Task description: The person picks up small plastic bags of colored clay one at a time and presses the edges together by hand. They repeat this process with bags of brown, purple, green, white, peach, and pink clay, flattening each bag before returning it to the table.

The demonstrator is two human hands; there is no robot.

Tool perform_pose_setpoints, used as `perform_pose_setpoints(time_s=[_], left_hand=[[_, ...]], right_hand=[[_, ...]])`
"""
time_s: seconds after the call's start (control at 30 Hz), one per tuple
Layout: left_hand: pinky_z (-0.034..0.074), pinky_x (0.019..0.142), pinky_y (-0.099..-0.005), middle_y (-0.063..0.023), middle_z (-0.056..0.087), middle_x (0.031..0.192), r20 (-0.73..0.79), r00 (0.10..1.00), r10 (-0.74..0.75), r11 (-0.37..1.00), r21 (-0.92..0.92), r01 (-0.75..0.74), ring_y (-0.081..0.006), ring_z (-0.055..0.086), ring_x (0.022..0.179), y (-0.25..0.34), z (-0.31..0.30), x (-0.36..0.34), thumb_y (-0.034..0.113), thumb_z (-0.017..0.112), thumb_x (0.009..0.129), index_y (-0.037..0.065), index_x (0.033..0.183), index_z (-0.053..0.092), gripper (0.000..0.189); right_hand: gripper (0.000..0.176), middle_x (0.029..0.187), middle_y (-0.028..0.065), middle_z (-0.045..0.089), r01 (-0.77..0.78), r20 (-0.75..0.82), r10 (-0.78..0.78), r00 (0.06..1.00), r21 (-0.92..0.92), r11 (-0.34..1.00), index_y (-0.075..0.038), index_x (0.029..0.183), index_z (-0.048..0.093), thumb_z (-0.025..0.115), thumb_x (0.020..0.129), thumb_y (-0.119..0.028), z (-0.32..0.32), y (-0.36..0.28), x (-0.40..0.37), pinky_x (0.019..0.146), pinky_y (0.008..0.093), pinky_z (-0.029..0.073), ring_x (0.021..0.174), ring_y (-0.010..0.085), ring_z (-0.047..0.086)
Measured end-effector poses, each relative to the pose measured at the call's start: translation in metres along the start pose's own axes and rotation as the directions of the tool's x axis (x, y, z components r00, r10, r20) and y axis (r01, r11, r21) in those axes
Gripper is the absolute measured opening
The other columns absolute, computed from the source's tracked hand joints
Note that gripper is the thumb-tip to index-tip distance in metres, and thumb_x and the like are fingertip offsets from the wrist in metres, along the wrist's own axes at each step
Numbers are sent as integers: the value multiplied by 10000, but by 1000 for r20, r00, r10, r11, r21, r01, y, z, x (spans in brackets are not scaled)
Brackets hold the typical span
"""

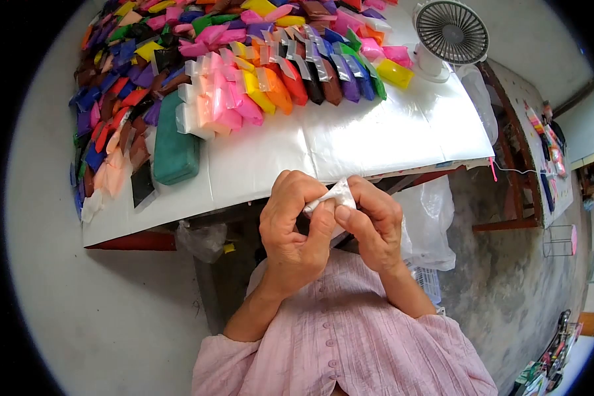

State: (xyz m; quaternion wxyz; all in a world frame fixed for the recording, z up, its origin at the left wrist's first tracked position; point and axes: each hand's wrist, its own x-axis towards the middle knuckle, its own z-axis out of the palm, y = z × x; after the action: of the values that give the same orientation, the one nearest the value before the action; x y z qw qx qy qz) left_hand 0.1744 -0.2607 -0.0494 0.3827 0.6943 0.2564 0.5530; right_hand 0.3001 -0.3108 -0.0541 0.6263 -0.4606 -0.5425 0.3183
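A small white packet (pixel 334 195), perhaps clear plastic, is pinched between the narrowly closed fingers of the left hand (pixel 296 228) and the right hand (pixel 375 223), just off the desk (pixel 376 132) edge. Coloured packets (pixel 244 66) are heaped at eleven o'clock, and a fan (pixel 450 32) is seen at one.

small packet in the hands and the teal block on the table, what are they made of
The small packet: thin plastic film, seemingly; whitish, crinkled, slightly glossy. The teal block: likely soft modelling clay in clear wrap; rounded corners, dull colour under a faint sheen.
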Motion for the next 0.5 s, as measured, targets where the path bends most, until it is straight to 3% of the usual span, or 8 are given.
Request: perform_pose_setpoints(time_s=[0.37, 0.47, 0.5], left_hand=[[381, 608, -295, -69, 501, 744, 4, 998, -66, 998, 8, 66, -179, 456, 662, 0, 1, -4, -41, 583, 763, 7, 822, 552, 82], [394, 629, -271, -38, 523, 786, -24, 983, -183, 976, -120, 179, -130, 464, 686, 3, 1, -7, -18, 565, 827, 2, 865, 563, 43], [399, 638, -262, -27, 534, 807, -29, 969, -244, 950, -211, 232, -112, 466, 698, 6, 2, -6, -7, 559, 850, -3, 889, 570, 41]], right_hand=[[119, 668, 76, 489, 106, -68, -115, 991, -118, 987, 43, 791, 575, 586, 843, -63, 5, 4, -1, 524, 291, 354, 580, 151, 442], [118, 709, 44, 536, -12, -68, 4, 998, -129, 992, 24, 860, 604, 613, 880, -92, 4, 5, -5, 529, 256, 369, 605, 102, 471], [121, 731, 32, 550, -115, -54, 116, 992, 9, 993, 16, 888, 611, 626, 886, -104, 4, 2, -5, 536, 241, 380, 620, 86, 482]])
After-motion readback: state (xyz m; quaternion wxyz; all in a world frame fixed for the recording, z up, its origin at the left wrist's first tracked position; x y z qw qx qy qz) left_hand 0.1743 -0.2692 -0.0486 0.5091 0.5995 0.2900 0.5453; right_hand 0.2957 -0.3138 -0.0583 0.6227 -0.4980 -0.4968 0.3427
